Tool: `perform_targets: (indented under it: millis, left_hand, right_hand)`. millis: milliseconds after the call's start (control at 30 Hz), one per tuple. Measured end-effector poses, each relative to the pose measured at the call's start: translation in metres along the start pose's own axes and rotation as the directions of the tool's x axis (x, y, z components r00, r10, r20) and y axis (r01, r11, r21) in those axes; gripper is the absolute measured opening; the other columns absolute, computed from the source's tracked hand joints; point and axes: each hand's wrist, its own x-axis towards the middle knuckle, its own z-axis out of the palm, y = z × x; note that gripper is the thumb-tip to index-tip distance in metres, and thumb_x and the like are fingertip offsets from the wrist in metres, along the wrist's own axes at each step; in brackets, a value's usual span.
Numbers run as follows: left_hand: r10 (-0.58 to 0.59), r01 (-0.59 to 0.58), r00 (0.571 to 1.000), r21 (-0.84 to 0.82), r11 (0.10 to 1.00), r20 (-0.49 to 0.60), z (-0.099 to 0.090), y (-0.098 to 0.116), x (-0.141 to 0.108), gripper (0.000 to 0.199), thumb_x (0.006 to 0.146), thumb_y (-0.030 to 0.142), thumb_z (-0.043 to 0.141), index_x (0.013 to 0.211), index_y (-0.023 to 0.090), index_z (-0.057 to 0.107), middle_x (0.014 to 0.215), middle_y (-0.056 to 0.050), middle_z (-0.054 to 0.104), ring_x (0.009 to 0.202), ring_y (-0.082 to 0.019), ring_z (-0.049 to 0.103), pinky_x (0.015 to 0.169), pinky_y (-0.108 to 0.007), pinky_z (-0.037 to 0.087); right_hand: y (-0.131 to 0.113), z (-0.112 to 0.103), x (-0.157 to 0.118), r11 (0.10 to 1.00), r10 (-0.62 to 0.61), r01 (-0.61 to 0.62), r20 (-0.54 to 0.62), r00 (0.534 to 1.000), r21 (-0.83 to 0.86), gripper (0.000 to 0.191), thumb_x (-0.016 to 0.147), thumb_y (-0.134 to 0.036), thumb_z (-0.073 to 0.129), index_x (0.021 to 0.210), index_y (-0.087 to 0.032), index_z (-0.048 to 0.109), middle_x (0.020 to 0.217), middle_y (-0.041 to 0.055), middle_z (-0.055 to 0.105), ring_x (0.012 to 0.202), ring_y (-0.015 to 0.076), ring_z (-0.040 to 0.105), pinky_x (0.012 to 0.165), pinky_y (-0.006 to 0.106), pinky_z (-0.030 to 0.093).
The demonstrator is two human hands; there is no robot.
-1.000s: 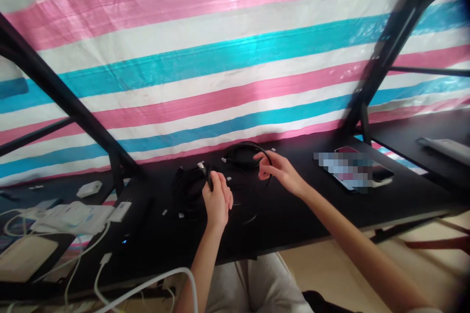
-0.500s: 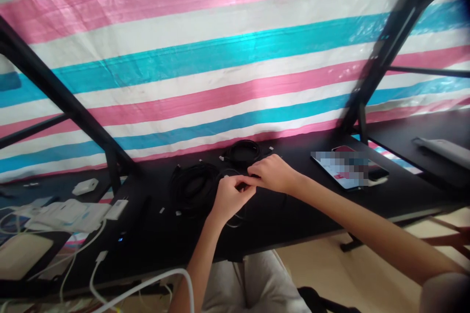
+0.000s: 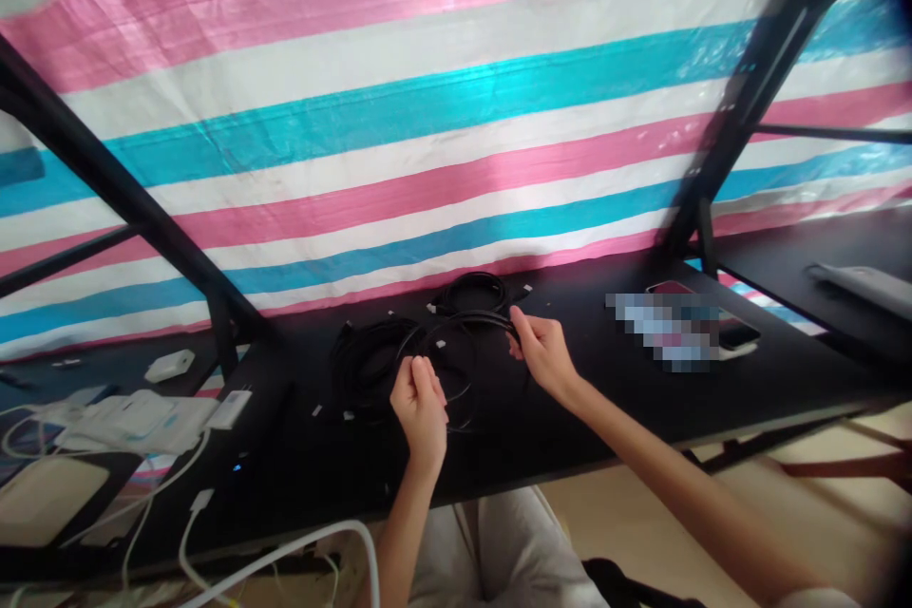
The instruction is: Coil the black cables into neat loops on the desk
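Note:
A loop of black cable arches between my two hands above the black table. My left hand is closed on the loop's left side, fingers pressed together. The right side of the loop is pinched in my right hand. To the left of my left hand lies a coiled black cable. Another black coil rests behind the held loop, near the striped sheet. A small white connector shows inside the held loop.
Phones and a blurred-out screen lie at the right. White chargers and cables crowd the left side. A white cable crosses the front left. Black frame bars slant up on both sides, before a striped sheet.
My hands were together and have moved apart, the left one leftward and the right one slightly right. The cable loop now shows between them.

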Motion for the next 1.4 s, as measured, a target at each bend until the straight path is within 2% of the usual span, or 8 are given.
perform_targets:
  millis: [233, 400, 500, 600, 800, 1000, 1267, 1400]
  left_hand:
    - [0.123, -0.224, 0.938, 0.298, 0.928, 0.324, -0.008, 0.029, 0.009, 0.032, 0.085, 0.046, 0.049, 0.074, 0.019, 0.061, 0.044, 0.006, 0.046, 0.036, -0.009, 0.043, 0.041, -0.021, 0.036]
    - [0.497, -0.555, 0.832, 0.383, 0.739, 0.247, -0.018, 0.030, 0.015, 0.047, 0.089, 0.053, 0.035, 0.110, 0.018, 0.059, 0.113, -0.012, 0.061, 0.111, -0.024, 0.053, 0.101, -0.041, 0.034]
    - [0.186, -0.293, 0.928, 0.323, 0.900, 0.322, -0.021, 0.017, 0.020, 0.053, 0.089, 0.053, 0.035, 0.129, 0.018, 0.045, 0.126, -0.015, 0.055, 0.118, -0.025, 0.050, 0.101, -0.044, 0.035]
    - [-0.111, -0.050, 0.845, 0.283, 0.958, 0.523, -0.020, -0.005, 0.019, 0.050, 0.091, 0.046, 0.036, 0.133, 0.019, 0.040, 0.118, -0.015, 0.061, 0.109, -0.024, 0.059, 0.095, -0.043, 0.043]
    - [0.166, -0.554, 0.750, 0.471, 0.686, 0.641, -0.021, -0.050, 0.011, 0.057, 0.087, 0.018, 0.043, 0.142, 0.019, 0.027, 0.145, -0.018, 0.035, 0.136, -0.028, 0.031, 0.107, -0.051, 0.030]
    - [0.065, -0.704, 0.622, 0.520, 0.484, 0.781, -0.034, -0.074, 0.003, 0.077, 0.076, -0.009, 0.028, 0.146, 0.021, 0.017, 0.151, -0.015, 0.024, 0.141, -0.025, 0.016, 0.110, -0.052, 0.025]
    - [0.251, -0.297, 0.765, -0.021, 0.955, 0.593, -0.023, -0.005, 0.003, 0.076, 0.087, 0.054, 0.043, 0.147, 0.027, 0.006, 0.156, -0.009, 0.009, 0.141, -0.028, 0.011, 0.114, -0.048, 0.014]
    - [0.248, -0.174, 0.618, -0.178, 0.969, 0.746, -0.016, 0.024, 0.010, 0.084, 0.077, 0.077, 0.025, 0.130, 0.017, 0.050, 0.129, -0.016, 0.056, 0.128, -0.033, 0.042, 0.112, -0.051, 0.017]
  right_hand:
    - [-0.037, -0.019, 0.011, 0.972, -0.140, 0.207, 0.437, 0.889, -0.110, 0.032, 0.083, -0.048, 0.055, 0.082, -0.017, 0.062, 0.052, -0.0044, 0.045, 0.048, 0.0091, 0.039, 0.048, 0.022, 0.026]
    - [-0.042, -0.028, 0.022, 0.983, -0.180, 0.170, 0.441, 0.879, 0.064, 0.038, 0.076, -0.048, 0.063, 0.061, -0.015, 0.057, 0.056, -0.0030, 0.039, 0.051, 0.0081, 0.032, 0.047, 0.023, 0.023]
    - [-0.044, -0.035, 0.031, 0.971, -0.221, 0.170, 0.369, 0.903, 0.168, 0.036, 0.077, -0.046, 0.063, 0.060, -0.015, 0.056, 0.057, -0.0026, 0.039, 0.052, 0.0079, 0.032, 0.047, 0.023, 0.024]
    - [-0.046, -0.035, 0.037, 0.955, -0.245, 0.191, 0.240, 0.939, 0.227, 0.033, 0.077, -0.042, 0.063, 0.059, -0.015, 0.055, 0.057, -0.0020, 0.042, 0.053, 0.0081, 0.035, 0.048, 0.022, 0.028]
    - [-0.042, -0.026, 0.043, 0.891, -0.011, 0.056, -0.101, 0.995, 0.451, 0.046, 0.076, -0.053, 0.062, 0.055, -0.019, 0.038, 0.049, -0.0063, 0.028, 0.040, 0.0047, 0.021, 0.035, 0.021, 0.016]
    - [-0.047, -0.029, 0.045, 0.763, 0.191, -0.049, -0.152, 0.970, 0.644, 0.057, 0.067, -0.060, 0.068, 0.056, -0.021, 0.029, 0.050, -0.0092, 0.017, 0.037, 0.0028, 0.012, 0.032, 0.019, 0.007]
    - [-0.036, -0.035, 0.038, 0.848, 0.058, -0.271, 0.429, 0.901, 0.455, 0.051, 0.077, -0.055, 0.062, 0.056, -0.019, 0.032, 0.047, -0.0099, 0.017, 0.036, 0.0020, 0.012, 0.034, 0.019, 0.005]
    - [-0.032, -0.026, 0.037, 0.873, 0.046, -0.214, 0.363, 0.931, 0.438, 0.050, 0.077, -0.054, 0.062, 0.056, -0.019, 0.032, 0.047, -0.0097, 0.019, 0.037, 0.0022, 0.014, 0.034, 0.020, 0.006]
